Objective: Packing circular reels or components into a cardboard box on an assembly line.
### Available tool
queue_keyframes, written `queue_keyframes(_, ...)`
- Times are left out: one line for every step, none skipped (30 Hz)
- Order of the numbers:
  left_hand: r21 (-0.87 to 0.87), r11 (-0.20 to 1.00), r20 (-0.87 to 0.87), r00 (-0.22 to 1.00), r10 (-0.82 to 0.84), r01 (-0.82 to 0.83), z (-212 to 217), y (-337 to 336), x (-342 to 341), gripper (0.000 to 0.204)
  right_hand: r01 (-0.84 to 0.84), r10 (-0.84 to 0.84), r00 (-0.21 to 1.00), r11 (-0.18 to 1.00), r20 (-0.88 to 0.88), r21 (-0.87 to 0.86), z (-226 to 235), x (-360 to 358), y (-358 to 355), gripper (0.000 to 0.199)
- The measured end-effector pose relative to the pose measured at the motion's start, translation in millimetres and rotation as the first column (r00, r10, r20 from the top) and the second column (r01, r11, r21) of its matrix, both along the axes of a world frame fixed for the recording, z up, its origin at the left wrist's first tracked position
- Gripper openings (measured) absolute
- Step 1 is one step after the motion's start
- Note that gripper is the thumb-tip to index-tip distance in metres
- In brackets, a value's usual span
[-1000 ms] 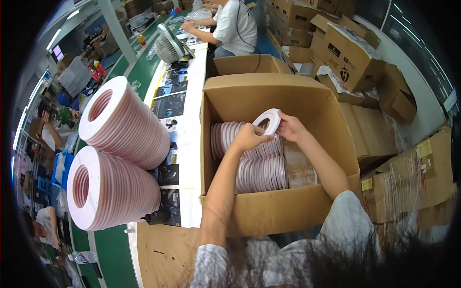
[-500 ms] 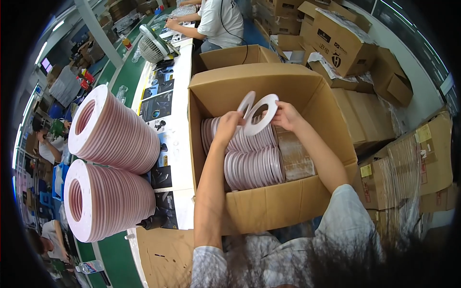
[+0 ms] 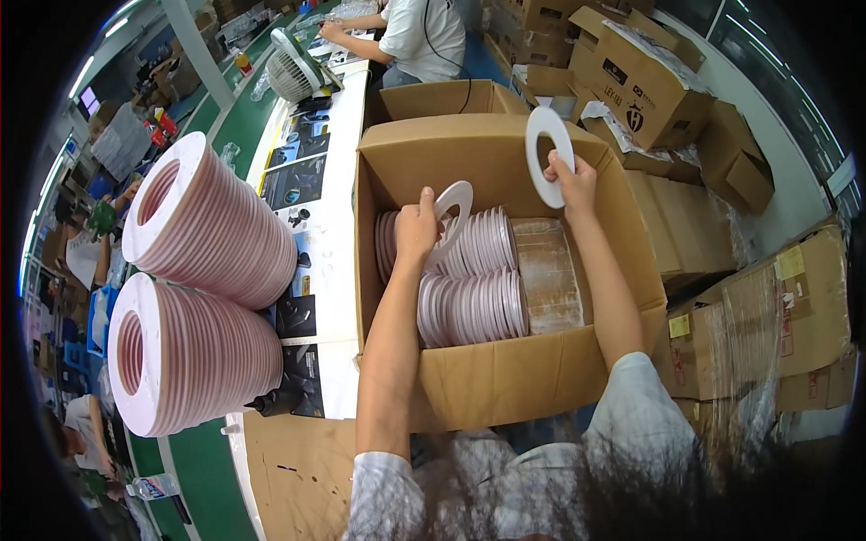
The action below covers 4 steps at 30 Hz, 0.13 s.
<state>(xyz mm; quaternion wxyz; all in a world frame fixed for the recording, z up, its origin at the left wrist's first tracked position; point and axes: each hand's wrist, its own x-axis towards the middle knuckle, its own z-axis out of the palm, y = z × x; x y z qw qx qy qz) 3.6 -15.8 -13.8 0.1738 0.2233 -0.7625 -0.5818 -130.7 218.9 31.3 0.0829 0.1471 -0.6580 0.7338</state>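
A flat white ring is pinched in my left hand, over the left part of an open cardboard box. My right hand grips a second white ring by its lower edge, raised near the box's far right corner. The two rings are apart. Inside the box, similar rings stand on edge in two packed rows, the far row partly behind my left hand and the near row in full view. Brown cardboard shows to their right.
Two tall stacks of pinkish-white rings, a far stack and a near stack, lie on the left beside printed dark sheets. A fan stands beyond. Cartons crowd the right. A co-worker sits at the far end.
My hands have moved apart, each with a ring. The right one rose to the right; the left one shifted slightly left. The view has shifted a little.
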Motion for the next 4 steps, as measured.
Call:
queue_keyframes(0.011,1.0,-0.005,1.0,0.017,-0.017,2.3,2.3,-3.8,0.068,0.068,-0.044,0.98,0.99,-0.195,0.121,-12.4,14.3,-11.6,0.02)
queue_keyframes(0.021,0.999,-0.003,0.999,0.042,-0.042,6.4,4.0,-3.7,0.07,0.146,-0.05,0.924,0.963,-0.38,0.226,-30.6,28.3,-22.2,0.02)
queue_keyframes(0.013,0.999,0.027,0.998,0.048,-0.048,15.8,9.2,-3.7,0.07,0.098,0.307,0.794,0.788,-0.525,0.608,-40.1,28.5,-18.8,0.02)
queue_keyframes(-0.08,0.996,0.125,0.991,0.052,-0.042,12.2,3.7,-2.8,0.074,-0.227,0.526,0.831,0.618,-0.181,0.753,-35.6,40.8,-28.1,0.013)
